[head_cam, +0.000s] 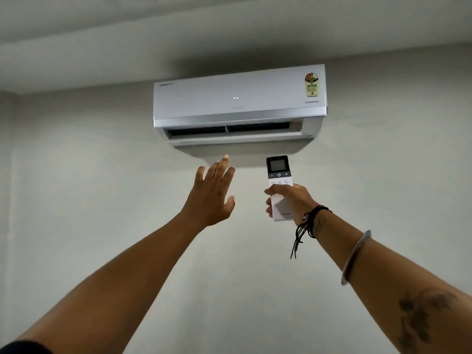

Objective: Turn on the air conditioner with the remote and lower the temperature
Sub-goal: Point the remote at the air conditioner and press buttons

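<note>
A white wall-mounted air conditioner point(237, 98) hangs high on the wall, its front panel showing two small lit marks and its bottom louver swung open. My right hand point(293, 201) holds a white remote point(279, 185) upright below the unit's right half, the dark screen end pointing up and my thumb resting just under the button row. My left hand point(212, 195) is raised with fingers spread, palm toward the wall, just beneath the open louver and holding nothing.
A plain pale wall point(102, 200) fills the view, meeting the ceiling point(127, 34) above the unit. A colourful label point(311, 84) sits on the unit's upper right. Black cords and a metal bangle circle my right wrist and forearm.
</note>
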